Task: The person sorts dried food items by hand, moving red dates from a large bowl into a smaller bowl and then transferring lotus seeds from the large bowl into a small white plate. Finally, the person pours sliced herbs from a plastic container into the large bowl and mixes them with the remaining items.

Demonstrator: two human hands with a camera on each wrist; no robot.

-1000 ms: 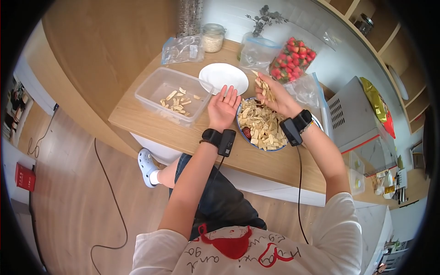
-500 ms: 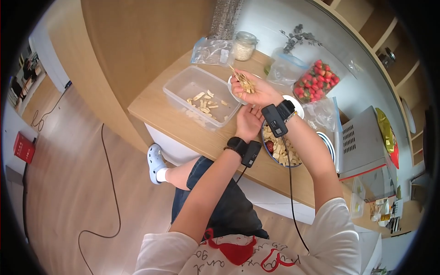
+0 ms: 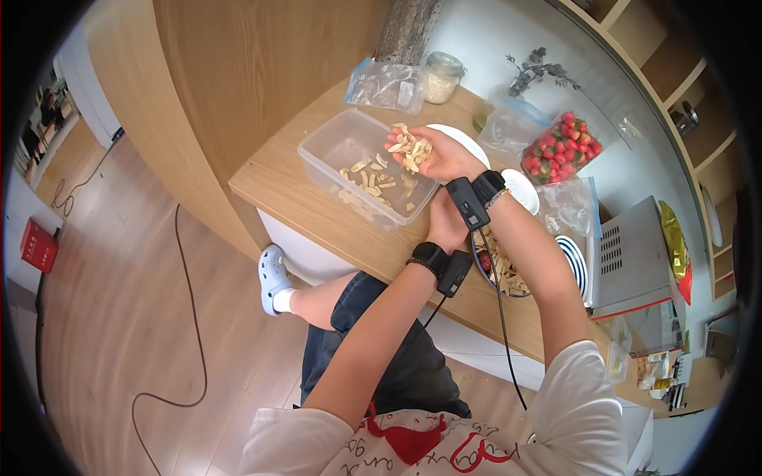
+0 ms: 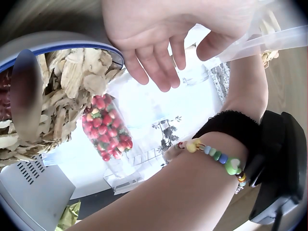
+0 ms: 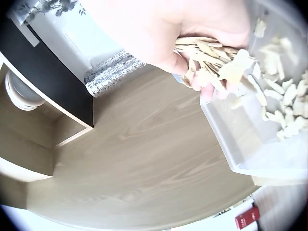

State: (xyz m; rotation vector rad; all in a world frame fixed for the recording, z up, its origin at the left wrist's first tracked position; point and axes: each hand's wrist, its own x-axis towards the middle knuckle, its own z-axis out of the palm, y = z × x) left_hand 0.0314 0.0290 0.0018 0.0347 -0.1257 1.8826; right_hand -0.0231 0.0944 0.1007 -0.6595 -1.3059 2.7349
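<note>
My right hand [image 3: 452, 161] holds a bunch of pale dried root slices [image 3: 412, 151], fingers curled up around them, over the right side of a clear plastic container [image 3: 317, 161]. Loose slices lie on the container's floor, and in the right wrist view some pale slices [image 5: 236, 70] stick out past the fingertips. My left hand [image 4: 178, 29] holds nothing, its fingers extended. In the head view it sits just below the right wrist, partly covered by it. Beside it stands a blue-rimmed bowl [image 4: 72, 38] heaped with more slices, with a dark red piece [image 3: 485, 260] among them.
Behind the right hand lies a white plate [image 3: 467, 138]. Along the back stand a glass jar [image 3: 442, 78], plastic bags [image 3: 386, 86] and a bag of strawberries [image 3: 565, 147]. A grey appliance [image 3: 627, 254] is at the right. Cables hang from both wrists.
My right hand has carried the slices from above the bowl leftward to the container, and its palm has turned upward. The left hand stays near the bowl. The head view has shifted.
</note>
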